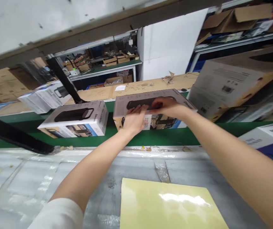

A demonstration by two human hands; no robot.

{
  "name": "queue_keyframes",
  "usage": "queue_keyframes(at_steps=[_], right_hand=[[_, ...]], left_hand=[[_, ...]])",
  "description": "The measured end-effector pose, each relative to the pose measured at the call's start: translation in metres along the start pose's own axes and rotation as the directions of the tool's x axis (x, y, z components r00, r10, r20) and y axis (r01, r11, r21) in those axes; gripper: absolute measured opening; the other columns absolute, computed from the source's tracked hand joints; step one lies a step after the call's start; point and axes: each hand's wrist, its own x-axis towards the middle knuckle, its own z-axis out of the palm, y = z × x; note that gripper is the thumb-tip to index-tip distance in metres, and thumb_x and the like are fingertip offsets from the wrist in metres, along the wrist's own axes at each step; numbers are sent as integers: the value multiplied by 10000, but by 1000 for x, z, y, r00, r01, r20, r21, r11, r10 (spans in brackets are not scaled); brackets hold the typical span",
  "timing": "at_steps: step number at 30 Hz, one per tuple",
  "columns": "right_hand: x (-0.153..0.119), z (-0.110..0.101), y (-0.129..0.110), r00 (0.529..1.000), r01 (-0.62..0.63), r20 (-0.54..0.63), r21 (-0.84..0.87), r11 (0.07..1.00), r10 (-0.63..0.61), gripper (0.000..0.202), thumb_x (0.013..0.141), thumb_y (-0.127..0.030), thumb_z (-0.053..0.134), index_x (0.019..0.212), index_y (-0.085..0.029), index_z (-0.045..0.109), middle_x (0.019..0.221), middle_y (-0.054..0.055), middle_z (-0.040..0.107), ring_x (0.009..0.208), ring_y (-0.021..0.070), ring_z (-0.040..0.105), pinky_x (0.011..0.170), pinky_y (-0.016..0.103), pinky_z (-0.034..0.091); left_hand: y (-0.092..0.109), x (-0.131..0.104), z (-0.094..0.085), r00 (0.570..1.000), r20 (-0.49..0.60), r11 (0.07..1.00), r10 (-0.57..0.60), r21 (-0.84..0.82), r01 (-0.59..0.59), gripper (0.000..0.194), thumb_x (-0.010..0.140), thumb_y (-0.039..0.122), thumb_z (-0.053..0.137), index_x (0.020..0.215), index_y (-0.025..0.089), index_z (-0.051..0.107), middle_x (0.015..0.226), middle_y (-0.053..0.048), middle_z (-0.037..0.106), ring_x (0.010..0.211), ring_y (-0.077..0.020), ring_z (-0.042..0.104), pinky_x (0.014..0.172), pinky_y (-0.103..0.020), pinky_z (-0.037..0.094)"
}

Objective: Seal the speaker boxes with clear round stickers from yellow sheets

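Yellow sheet (165,213) lies nearest me, before the green belt (161,137), which shows along the near edge of the white box (122,103) on it. My left hand (135,119) spreads over the box; my right hand (167,106) bunches there, grip unclear. Dark device pictured on top; lettering blurs.

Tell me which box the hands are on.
The middle box, under the left hand and right hand; neither touches the left box or the big right box.

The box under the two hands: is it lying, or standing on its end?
Lying: the box stretches lengthwise along the green surface, its broad printed face upward.
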Motion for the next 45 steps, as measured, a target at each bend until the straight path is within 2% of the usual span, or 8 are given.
queue_keyframes(at_steps=[6, 10, 13, 18, 21, 26, 30, 45], right_hand=[[3, 5, -26, 953, -226, -206, -4, 974, 220, 83, 775, -111, 691, 755, -191, 689, 791, 82, 716, 776, 263, 646, 751, 399, 511], [-87, 38, -47, 920, 76, -384, -25, 997, -80, 146, 903, -136, 563, 991, -190, 666, 956, 83, 709, 889, 238, 647, 823, 373, 501], [-171, 68, -70, 904, 426, 38, -9, 905, -425, 114, 976, -195, 567, 935, -210, 672, 886, 59, 696, 835, 223, 639, 762, 346, 487], [-246, 105, -83, 816, 472, 383, -6, 882, -434, 170, 965, -84, 565, 930, -182, 699, 895, 71, 663, 858, 238, 625, 744, 345, 471], [-245, 112, -79, 821, 449, 397, -7, 894, -410, 195, 955, -69, 552, 947, -188, 706, 914, 71, 647, 825, 227, 621, 697, 322, 473], [-218, 112, -72, 770, 504, 419, 63, 861, -481, 230, 944, -85, 536, 970, -207, 729, 943, 77, 671, 849, 228, 645, 696, 317, 490], [-206, 111, -71, 724, 485, 448, 211, 849, -525, 207, 966, -141, 540, 947, -207, 735, 969, 79, 689, 879, 230, 657, 744, 337, 498], [-219, 106, -64, 780, 397, 397, 284, 873, -484, 246, 1027, -257, 503, 913, -218, 718, 1053, 100, 620, 905, 217, 620, 798, 362, 507]], left_hand=[[-4, -10, -8, 991, 84, 988, 105, 104, -113, 549, 965, 227, 645, 1497, 233, 509, 1576, -118, 503, 1478, -278, 452, 1196, -436, 377], [-5, -4, -6, 989, 136, 997, 61, 44, -68, 514, 977, 157, 561, 1479, 266, 535, 1622, -95, 443, 1526, -281, 376, 1239, -490, 308], [-3, 0, -11, 980, 199, 1000, 6, -29, 0, 579, 944, 65, 530, 1478, 288, 532, 1654, -64, 395, 1570, -288, 279, 1276, -568, 189], [5, -55, -46, 986, 164, 966, 0, -255, 42, 545, 965, 106, 530, 1503, 189, 492, 1627, -139, 424, 1540, -306, 334, 1266, -560, 223], [7, -126, -62, 939, 333, 884, 87, -460, 81, 453, 966, 201, 602, 1418, 186, 575, 1482, -126, 594, 1408, -270, 521, 1210, -459, 372], [11, -213, -66, 855, 515, 806, 61, -531, 262, 499, 893, 242, 736, 1377, 270, 618, 1563, -105, 510, 1494, -304, 412, 1239, -504, 325], [13, -224, -61, 870, 487, 777, 78, -576, 254, 448, 895, 255, 745, 1330, 289, 643, 1577, -99, 494, 1522, -308, 367, 1270, -518, 252], [21, -227, -62, 885, 455, 825, 97, -534, 185, 361, 901, 72, 629, 1226, 221, 575, 1624, -154, 414, 1589, -286, 219, 1276, -597, 190]])
